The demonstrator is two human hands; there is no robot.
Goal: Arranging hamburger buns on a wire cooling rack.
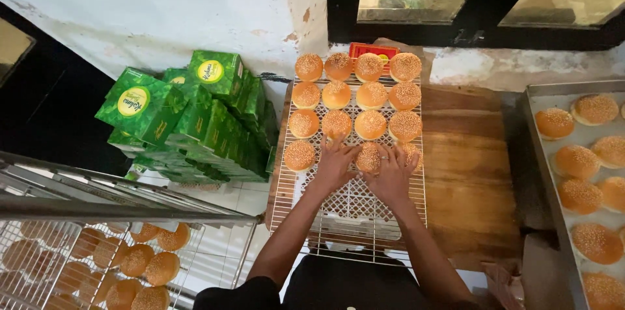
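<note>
Centrally, sixteen sesame buns (372,94) fill the wire rack (351,209), the flat, spread left hand (335,163) and right hand (392,173) half hiding three.

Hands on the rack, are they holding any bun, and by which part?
Neither lifts one. The right hand rests on top of two sesame buns on the wire rack; the left hand lies flat beside them.

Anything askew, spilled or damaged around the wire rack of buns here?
Nothing spilled. The green cartons left of the wire cooling rack are piled unevenly, the top ones tilted. The white wall shows chipped paint. The sesame buns sit in tidy rows.
</note>
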